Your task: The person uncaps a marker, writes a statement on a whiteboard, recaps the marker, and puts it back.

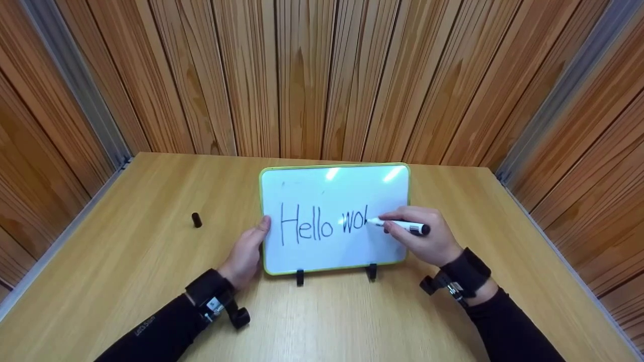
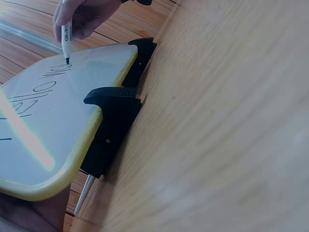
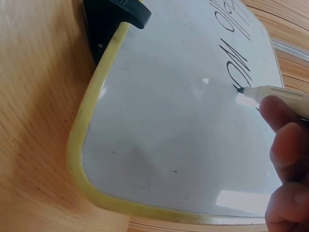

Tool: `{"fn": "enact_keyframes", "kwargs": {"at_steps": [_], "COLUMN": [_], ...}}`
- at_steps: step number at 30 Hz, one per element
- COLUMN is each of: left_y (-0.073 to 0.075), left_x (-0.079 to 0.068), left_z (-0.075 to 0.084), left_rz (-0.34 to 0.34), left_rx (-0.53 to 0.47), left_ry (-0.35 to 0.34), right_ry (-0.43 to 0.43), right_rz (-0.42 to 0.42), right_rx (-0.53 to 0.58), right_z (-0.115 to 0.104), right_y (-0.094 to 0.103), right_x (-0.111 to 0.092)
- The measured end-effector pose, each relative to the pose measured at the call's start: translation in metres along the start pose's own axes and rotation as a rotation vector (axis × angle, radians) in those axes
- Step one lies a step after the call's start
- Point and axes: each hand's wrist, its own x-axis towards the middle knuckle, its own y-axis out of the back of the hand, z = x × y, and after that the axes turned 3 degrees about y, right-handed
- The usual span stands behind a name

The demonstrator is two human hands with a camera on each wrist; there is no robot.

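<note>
A small whiteboard (image 1: 327, 254) with a yellow-green frame leans on a stand whose black hooks (image 1: 300, 278) catch its lower edge. Handwritten in black on it is "Hello wo" plus a further stroke. My left hand (image 1: 245, 255) grips the board's left edge, thumb at the front rim and fingers hidden behind. Between thumb and fingers, my right hand (image 1: 427, 235) pinches a white marker (image 1: 405, 226) with a dark end. In the right wrist view the marker's black tip (image 3: 239, 90) meets the board right by the last letter.
A small black marker cap (image 1: 196, 219) lies on the wooden table (image 1: 166, 191), left of the board. Wood-patterned panels (image 1: 302, 75) rise behind the table and along both sides. Both wrists wear black straps with small devices.
</note>
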Motion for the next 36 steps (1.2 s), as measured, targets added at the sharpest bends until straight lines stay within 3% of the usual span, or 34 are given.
{"fn": "enact_keyframes", "kwargs": {"at_steps": [6, 14, 36], "left_y": [-0.0003, 0.0008, 0.0006], "left_x": [-0.0006, -0.0004, -0.0008], "left_z": [0.0009, 0.0013, 0.0011], "left_rz": [0.015, 0.013, -0.005], "left_rx": [0.015, 0.021, 0.022], "left_ry": [0.009, 0.008, -0.007], "right_ry": [0.016, -0.034, -0.001], "right_rz": [0.029, 0.05, 0.094], "right_rx": [-0.01, -0.01, -0.085], "right_z": [-0.0008, -0.0028, -0.0026], "right_y": [-0.0008, 0.0014, 0.003], "right_x": [0.0005, 0.001, 0.0015]}}
